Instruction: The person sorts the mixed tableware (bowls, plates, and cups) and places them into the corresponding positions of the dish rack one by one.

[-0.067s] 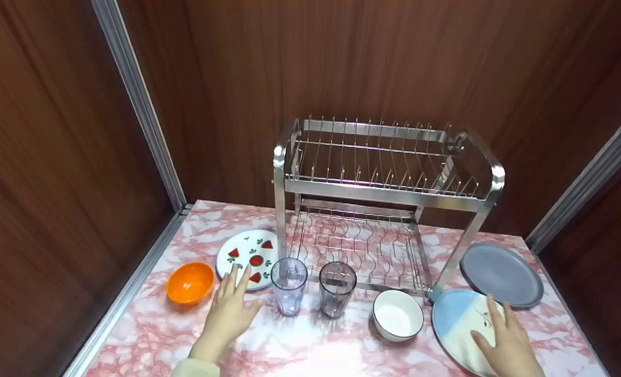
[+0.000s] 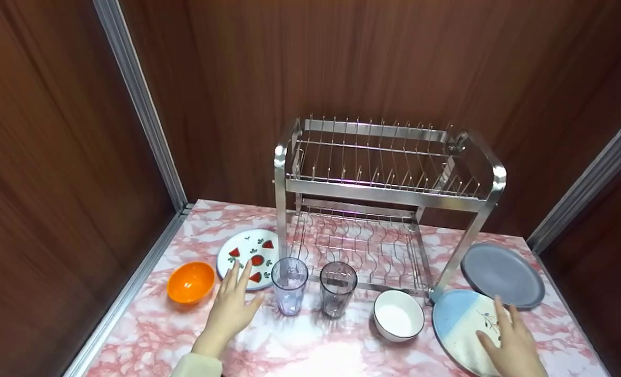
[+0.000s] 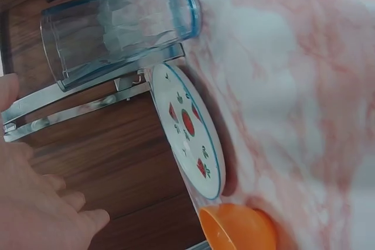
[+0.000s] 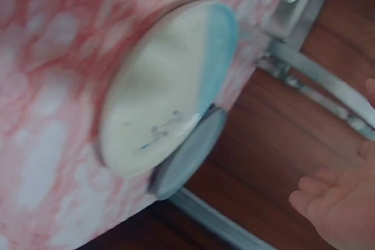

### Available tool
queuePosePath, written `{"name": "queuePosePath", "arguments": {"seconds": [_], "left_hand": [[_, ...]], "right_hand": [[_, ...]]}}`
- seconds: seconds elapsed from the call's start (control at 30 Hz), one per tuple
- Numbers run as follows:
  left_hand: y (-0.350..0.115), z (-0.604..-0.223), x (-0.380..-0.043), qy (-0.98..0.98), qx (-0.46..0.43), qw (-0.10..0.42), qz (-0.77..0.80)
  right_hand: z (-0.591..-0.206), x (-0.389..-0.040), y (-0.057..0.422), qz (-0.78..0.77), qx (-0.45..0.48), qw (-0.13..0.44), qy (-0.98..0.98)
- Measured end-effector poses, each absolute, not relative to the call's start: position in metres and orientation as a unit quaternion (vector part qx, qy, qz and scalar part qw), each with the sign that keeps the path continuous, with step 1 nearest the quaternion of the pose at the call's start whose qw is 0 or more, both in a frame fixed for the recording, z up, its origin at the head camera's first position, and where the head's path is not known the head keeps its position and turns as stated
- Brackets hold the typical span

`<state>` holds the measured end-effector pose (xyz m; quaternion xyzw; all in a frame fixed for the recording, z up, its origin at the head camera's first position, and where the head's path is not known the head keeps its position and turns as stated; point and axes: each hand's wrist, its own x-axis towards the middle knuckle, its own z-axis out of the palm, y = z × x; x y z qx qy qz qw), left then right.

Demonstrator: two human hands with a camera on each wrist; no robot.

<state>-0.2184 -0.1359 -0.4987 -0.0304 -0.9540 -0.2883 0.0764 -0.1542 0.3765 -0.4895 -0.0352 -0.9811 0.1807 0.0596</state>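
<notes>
My left hand (image 2: 231,309) hovers with spread fingers in front of the white plate with red fruit drawings (image 2: 247,251), holding nothing. To its left sits an orange bowl (image 2: 190,283); to its right stand a clear bluish glass (image 2: 289,288) and a dark grey glass (image 2: 336,290). My right hand (image 2: 514,343), fingers extended and holding nothing, is above the blue and cream plate (image 2: 459,324); the right wrist view shows it apart from that plate. Behind lies a grey plate (image 2: 504,275). A white bowl (image 2: 398,317) with a dark rim stands left of the blue and cream plate.
A two-tier metal dish rack (image 2: 389,193) stands at the back of the pink marbled table (image 2: 300,348). Brown wood-grain panels (image 2: 226,104) with metal edge strips (image 2: 143,104) surround the table at the back and sides.
My right hand has shifted slightly to the right over the blue and cream plate. The left hand and the dishes look nearly the same.
</notes>
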Motion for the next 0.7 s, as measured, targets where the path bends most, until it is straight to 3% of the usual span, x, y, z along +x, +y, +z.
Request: {"name": "queuePosePath", "arguments": {"seconds": [0.23,0.43,0.7], "left_hand": [[-0.124,-0.486,-0.245,-0.914,-0.044,0.104,-0.389],[-0.111,-0.474,-0.266,-0.881,-0.055,0.119,-0.454],[-0.093,-0.464,-0.286,-0.842,-0.035,0.099,-0.529]], "right_hand": [[-0.513,-0.151,0.402,0.209,-0.094,0.113,-0.967],[-0.534,-0.149,0.419,0.234,-0.176,0.108,-0.95],[-0.558,-0.149,0.437,0.279,-0.288,0.07,-0.913]]}}
